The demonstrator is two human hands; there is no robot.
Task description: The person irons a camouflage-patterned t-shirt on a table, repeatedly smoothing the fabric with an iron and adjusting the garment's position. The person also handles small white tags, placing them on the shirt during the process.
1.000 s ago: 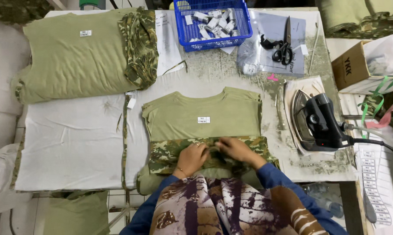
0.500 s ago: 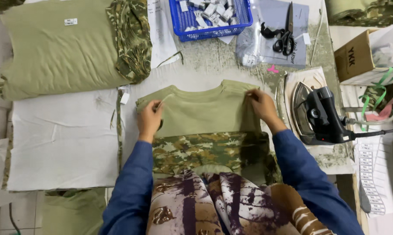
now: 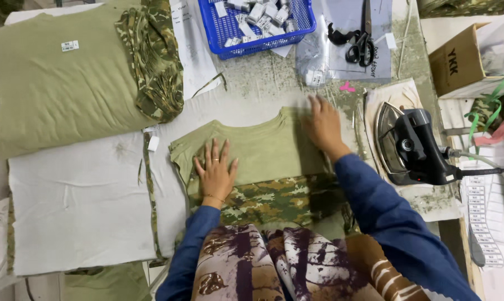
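- Left hand lies flat, fingers spread, on the folded shirt.
- Right hand, fingers open, presses its far right corner, near the iron.

We are seeing the shirt lying mid-table, iron lying right of it, basket and scissors lying behind.

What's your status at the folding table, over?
Left hand flat on folded olive shirt, fingers spread. Right hand pressing its upper right corner, blurred. Both empty. Iron parked just right of the shirt, not touching.
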